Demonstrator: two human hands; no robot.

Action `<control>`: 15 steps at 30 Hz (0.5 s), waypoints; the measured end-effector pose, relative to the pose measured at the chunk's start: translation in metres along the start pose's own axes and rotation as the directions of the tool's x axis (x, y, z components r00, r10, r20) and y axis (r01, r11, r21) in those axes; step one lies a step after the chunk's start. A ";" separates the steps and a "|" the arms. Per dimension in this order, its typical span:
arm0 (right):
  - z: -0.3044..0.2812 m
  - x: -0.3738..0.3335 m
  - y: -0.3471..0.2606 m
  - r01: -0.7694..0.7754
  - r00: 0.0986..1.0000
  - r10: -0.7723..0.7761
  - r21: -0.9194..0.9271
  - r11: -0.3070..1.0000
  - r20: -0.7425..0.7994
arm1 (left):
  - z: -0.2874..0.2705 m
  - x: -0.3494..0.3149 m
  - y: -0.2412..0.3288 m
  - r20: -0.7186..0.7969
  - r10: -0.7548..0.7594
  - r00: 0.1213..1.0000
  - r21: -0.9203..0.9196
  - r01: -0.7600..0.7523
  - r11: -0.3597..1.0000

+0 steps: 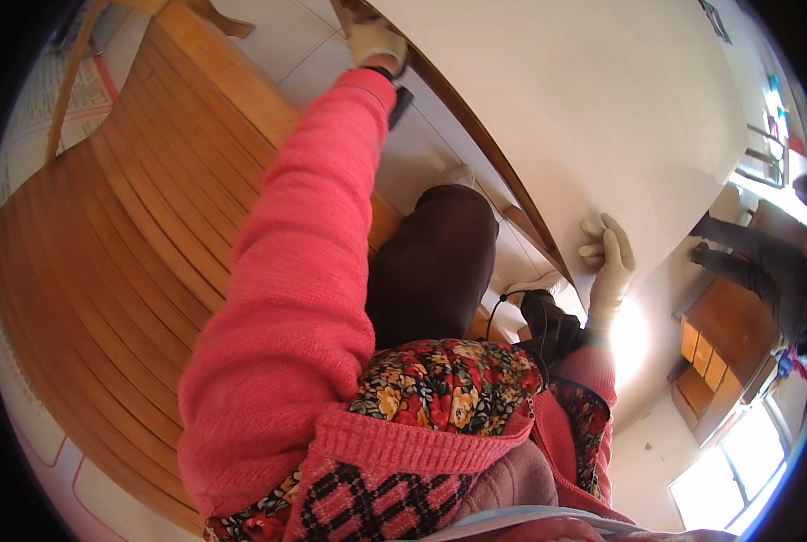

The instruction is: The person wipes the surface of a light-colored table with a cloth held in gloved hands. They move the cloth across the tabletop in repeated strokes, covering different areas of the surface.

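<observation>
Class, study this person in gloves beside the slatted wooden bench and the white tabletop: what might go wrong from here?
1. The left hand, at the end of an outstretched pink sleeve, might knock the edge of the white tabletop.
2. The dark trouser leg looks close to that edge, so a knee could bump it.
3. The thin black cord might snag.
</observation>
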State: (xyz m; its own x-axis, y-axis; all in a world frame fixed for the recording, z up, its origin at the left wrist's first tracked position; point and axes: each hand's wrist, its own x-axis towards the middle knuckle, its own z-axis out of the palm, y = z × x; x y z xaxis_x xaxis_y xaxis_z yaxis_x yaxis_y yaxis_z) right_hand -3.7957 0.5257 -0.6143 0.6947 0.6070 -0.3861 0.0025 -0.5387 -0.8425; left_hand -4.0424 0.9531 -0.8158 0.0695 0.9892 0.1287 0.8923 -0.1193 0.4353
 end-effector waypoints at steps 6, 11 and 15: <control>-0.001 0.013 0.001 0.035 0.999 -0.035 0.004 0.999 -0.011 | -0.005 -0.089 0.061 0.348 -0.125 0.929 -0.264 0.225 0.938; -0.005 0.003 0.001 0.065 0.998 -0.065 0.028 0.997 -0.008 | -0.032 -0.121 0.080 0.495 -0.147 0.857 -0.206 0.280 0.938; -0.004 0.000 0.000 0.071 0.997 -0.070 0.028 0.997 -0.013 | -0.037 -0.104 0.074 0.358 -0.274 0.893 -0.290 0.385 0.876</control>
State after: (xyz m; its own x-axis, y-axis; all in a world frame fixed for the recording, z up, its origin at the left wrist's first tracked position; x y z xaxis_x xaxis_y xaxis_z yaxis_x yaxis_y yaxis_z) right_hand -3.7934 0.5232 -0.6130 0.7023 0.6354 -0.3208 0.0314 -0.4779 -0.8778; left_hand -4.0000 0.8384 -0.7637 -0.0228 0.9460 -0.3232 0.6789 0.2520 0.6896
